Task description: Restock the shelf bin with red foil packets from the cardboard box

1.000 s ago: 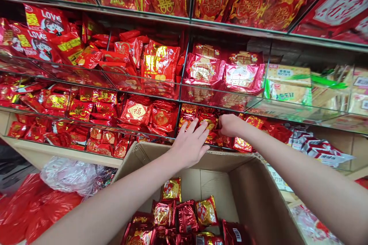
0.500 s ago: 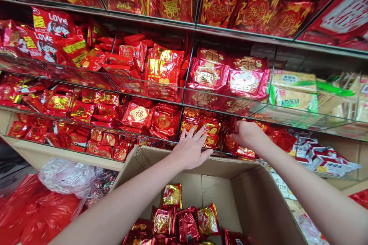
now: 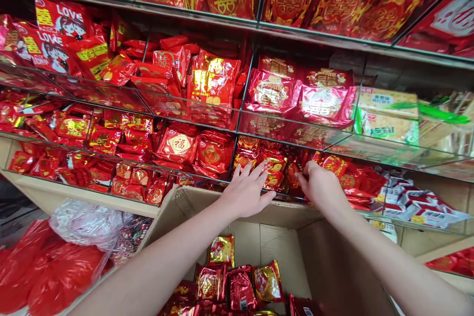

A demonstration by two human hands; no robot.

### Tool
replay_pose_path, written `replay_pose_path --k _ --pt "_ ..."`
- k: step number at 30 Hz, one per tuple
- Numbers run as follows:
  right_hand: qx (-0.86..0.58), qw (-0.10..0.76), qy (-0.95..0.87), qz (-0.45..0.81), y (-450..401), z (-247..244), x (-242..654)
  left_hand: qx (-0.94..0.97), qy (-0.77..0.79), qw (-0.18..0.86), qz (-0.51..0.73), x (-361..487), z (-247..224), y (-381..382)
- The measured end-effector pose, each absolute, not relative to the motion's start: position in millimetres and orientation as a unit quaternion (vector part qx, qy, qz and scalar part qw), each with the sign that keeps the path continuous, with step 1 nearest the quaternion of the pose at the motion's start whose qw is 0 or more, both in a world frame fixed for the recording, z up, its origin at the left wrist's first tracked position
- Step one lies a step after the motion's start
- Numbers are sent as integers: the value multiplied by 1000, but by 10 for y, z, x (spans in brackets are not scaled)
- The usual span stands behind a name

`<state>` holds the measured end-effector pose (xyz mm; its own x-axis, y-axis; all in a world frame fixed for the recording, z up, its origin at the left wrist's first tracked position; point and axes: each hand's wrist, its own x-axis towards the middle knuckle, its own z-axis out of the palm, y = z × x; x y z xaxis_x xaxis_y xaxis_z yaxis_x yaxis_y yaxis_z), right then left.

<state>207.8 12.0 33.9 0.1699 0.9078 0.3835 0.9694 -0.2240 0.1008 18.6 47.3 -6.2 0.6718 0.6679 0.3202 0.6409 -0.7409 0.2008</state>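
My left hand (image 3: 247,193) rests over the front edge of a low shelf compartment, fingers spread, with nothing held. Its fingertips touch or lie close to small red and gold snack packets (image 3: 274,164) stacked there. Just to the right, my right hand (image 3: 323,186) is closed, its thumb and fingers pinching at a red snack packet (image 3: 294,177) that stands on edge in the row; the fingers partly hide the grip. Below both hands is an open cardboard box (image 3: 272,242). Similar red and gold packets (image 3: 211,284) lie inside it.
Clear shelf fronts (image 3: 289,131) run across above my hands. Pink-red packets (image 3: 274,91) and clear-wrapped crackers (image 3: 387,113) fill the shelf above. White and red packets (image 3: 418,202) lie at the right. Red plastic bags (image 3: 62,271) sit at lower left.
My right hand has shifted slightly and turned, with its wrist lower and the red packet beside its fingers more upright. My left hand stays in place. The view has tilted a little.
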Motion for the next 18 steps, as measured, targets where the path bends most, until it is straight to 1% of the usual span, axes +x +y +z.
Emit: replay_pose_path --k 2,5,11,12,16,18 --pt "-757 88 -619 -189 141 271 2101 913 359 35 189 189 -61 473" --pt "-754 60 -633 -167 180 264 2133 913 362 36 186 194 -54 469" --pt "-736 6 -660 -153 205 627 2084 911 370 42 177 202 -35 468" --pt "-716 -14 -682 -151 220 676 2047 911 371 42 177 204 -33 470" --pt "-638 -142 -748 -115 349 736 1837 911 370 40 181 208 -31 477" --pt "-631 -173 -749 -103 434 724 1743 910 369 35 183 208 -33 480"
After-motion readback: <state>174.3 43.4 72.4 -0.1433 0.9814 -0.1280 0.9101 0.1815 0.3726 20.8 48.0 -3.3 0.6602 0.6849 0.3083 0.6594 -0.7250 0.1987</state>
